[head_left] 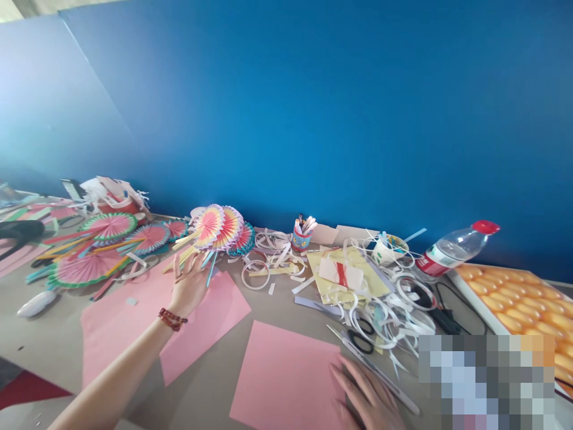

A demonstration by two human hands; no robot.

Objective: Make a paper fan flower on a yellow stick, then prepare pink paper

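My left hand (190,280), with a beaded bracelet on the wrist, reaches over the pink sheets (201,334) to the handles of several folded paper fans (219,227). Its fingers look stretched and apart at the sticks; whether they press on them I cannot make out. The fans have pink, yellow and white pleats, one with a teal edge. My right hand (367,394) lies with fingers spread on the right edge of a square pink sheet (286,376). Beside it are a white craft knife (389,382) and black-handled scissors (362,337).
More pleated fans (89,266) and a white glue bottle (36,303) lie at left. A blue-and-red cup (301,239) stands by the blue wall (313,119). Tangled white paper strips (394,316), a red-capped bottle (456,251) and an orange patterned box (519,292) occupy the right.
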